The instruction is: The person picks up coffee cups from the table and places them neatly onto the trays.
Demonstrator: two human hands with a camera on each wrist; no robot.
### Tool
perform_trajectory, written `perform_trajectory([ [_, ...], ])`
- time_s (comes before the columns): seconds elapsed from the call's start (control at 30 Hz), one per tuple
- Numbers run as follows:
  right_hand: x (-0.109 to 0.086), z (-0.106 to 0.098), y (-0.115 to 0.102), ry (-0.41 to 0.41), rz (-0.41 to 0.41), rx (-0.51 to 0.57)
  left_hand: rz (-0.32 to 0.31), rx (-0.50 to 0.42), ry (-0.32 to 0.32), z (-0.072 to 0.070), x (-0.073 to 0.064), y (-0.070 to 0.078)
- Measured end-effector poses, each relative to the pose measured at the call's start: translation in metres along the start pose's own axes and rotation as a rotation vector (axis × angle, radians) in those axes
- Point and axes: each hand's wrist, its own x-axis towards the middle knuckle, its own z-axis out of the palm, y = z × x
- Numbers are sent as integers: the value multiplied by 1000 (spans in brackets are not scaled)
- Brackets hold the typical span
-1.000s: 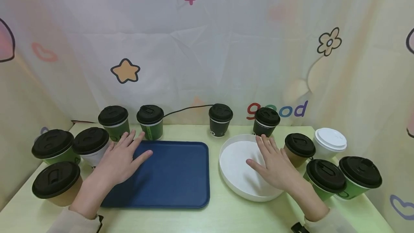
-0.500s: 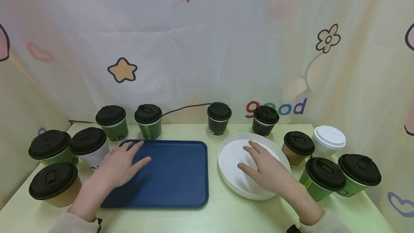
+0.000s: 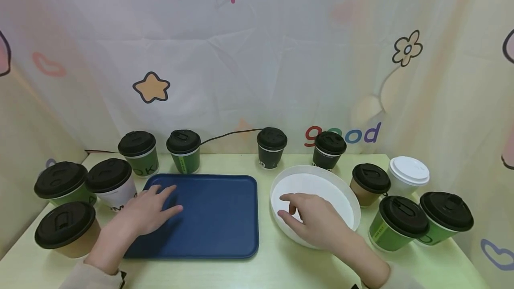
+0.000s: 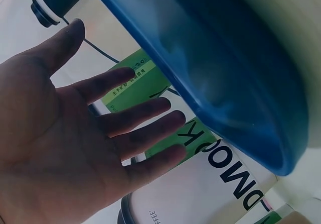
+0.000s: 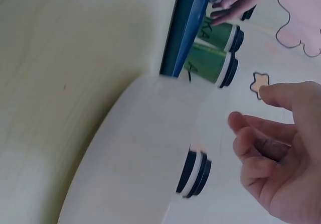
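My left hand [image 3: 145, 212] hovers over the left part of a dark blue rectangular tray [image 3: 217, 217], fingers spread and holding nothing. In the left wrist view its palm [image 4: 60, 138] shows, with the fingertips near the tray's edge. Over the round white tray [image 3: 321, 186] is my right hand [image 3: 319, 222], its fingers loosely bent with nothing between them. A white cup with a black lid [image 3: 114, 186] stands close to the left hand. Right of the round tray are a brown cup with a black lid [image 3: 368, 184] and a green cup with a black lid [image 3: 393, 226].
More lidded paper cups stand around: two green ones [image 3: 186, 157] behind the blue tray, two black ones [image 3: 270, 155] at the back, a white-lidded cup [image 3: 405, 177] at right, a brown cup [image 3: 74, 235] at front left. A patterned curtain [image 3: 249, 66] encloses the table [image 3: 281, 271].
My right hand has moved left and nearer across the round tray, and its fingers have gone from spread to loosely bent. The left hand has drawn back slightly. The cups stay put.
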Motion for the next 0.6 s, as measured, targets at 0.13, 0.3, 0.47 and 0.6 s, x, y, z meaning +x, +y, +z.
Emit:
perform_trajectory([
  [0.13, 2, 6, -12, -7, -49, -2, -5, 11, -24, 0, 0, -2],
  [0.3, 2, 17, -27, -88, -54, -9, 11, 19, -43, 1, 2, -2],
  [0.47, 0, 29, -38, -207, 19, 3, 26, 1, -63, 2, 3, -2],
  [0.6, -2, 38, -44, -252, 48, -28, 29, -21, -75, 3, 4, -3],
])
